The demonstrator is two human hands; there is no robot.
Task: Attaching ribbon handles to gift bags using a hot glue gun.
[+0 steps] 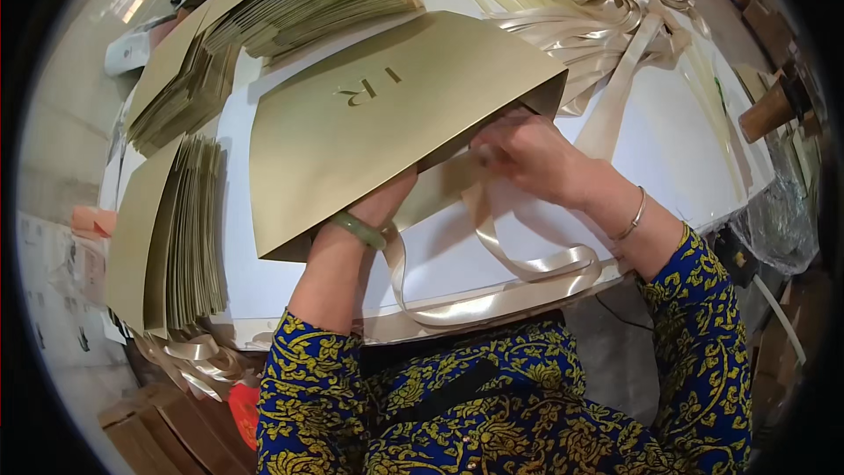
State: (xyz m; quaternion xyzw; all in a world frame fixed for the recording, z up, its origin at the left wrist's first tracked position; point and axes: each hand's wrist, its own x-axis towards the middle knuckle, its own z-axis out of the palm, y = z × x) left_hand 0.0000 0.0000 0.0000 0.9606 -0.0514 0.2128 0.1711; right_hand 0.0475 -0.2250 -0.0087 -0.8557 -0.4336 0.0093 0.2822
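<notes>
A gold paper bag [352, 136] lies on the white table, its open mouth facing me. Inside that mouth is my left hand [393, 198], its fingers hidden by the bag's upper panel and a green bangle around the wrist. At the right part of the opening, my right hand [519, 149] has its fingers curled together, slightly blurred, and what they hold, if anything, cannot be made out. A cream satin ribbon [536, 266] loops from the bag's mouth toward the table's front edge and back up beside my left wrist.
Stacks of flat gold bags [180, 237] stand at the left, with a larger stack [325, 0] at the back. A heap of cream ribbons [607, 18] lies at the back right of the white table [694, 158]. Clear plastic wrap [774, 224] hangs past the right edge. Brown cartons [167, 431] sit lower left.
</notes>
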